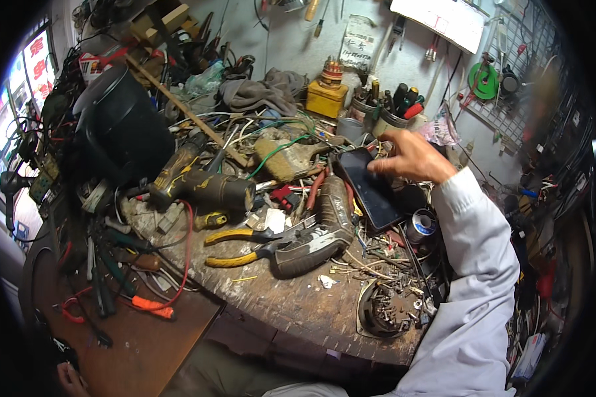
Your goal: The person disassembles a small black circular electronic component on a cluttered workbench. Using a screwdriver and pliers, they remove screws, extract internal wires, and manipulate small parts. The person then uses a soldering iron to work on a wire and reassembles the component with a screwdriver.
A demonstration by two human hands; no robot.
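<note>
Over the upper end of a black smartphone (371, 192), my right hand (414, 155) hovers with thumb and forefinger apart, nothing visible between them. Whether the thumb touches the phone is unclear. Just beyond the fingers stand a grey cup (349, 128) and a can of screwdrivers (391, 120). My left hand (71, 379) shows only partly at the lower left, beside the brown tabletop; its fingers look loosely apart. Left of the phone lie a dusty heat gun or similar pistol-shaped tool (318, 245) and yellow-handled pliers (235, 248).
A worn wooden bench (245, 291) carries a cordless drill (205, 185), a solder spool (420, 226) and a round dish of screws (384, 308). A large black bucket-like container (122, 126) stands left. Wires and rags pile up behind. An orange-handled tool (152, 307) lies on the lower brown tabletop (139, 351).
</note>
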